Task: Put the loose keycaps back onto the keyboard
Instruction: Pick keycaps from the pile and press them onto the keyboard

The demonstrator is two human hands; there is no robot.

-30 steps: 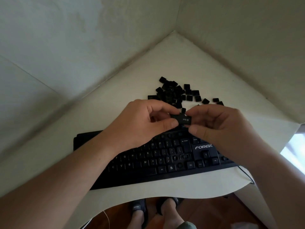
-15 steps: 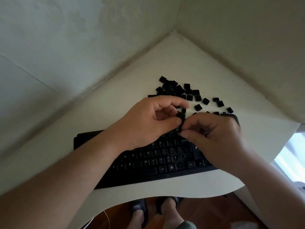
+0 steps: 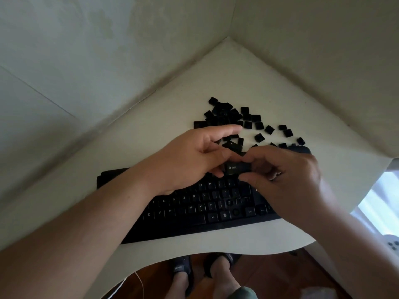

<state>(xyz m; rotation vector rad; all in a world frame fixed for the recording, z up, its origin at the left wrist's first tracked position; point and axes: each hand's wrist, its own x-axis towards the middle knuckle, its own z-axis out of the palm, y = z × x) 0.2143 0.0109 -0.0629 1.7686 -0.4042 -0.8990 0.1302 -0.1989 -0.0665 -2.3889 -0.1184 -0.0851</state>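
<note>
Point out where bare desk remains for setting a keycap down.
Bare desk lies left of the keycap pile, between wall and keyboard, and in the far corner. Crowded: behind the keyboard, where both hands hold the Shift keycap.

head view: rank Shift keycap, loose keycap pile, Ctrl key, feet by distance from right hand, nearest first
1. Shift keycap: pinched in the right hand, the left hand also on it.
2. Ctrl key: on the keyboard, just below the hand.
3. Loose keycap pile: on the table behind the keyboard, toward the corner.
4. Feet: on the floor under the table.
</note>
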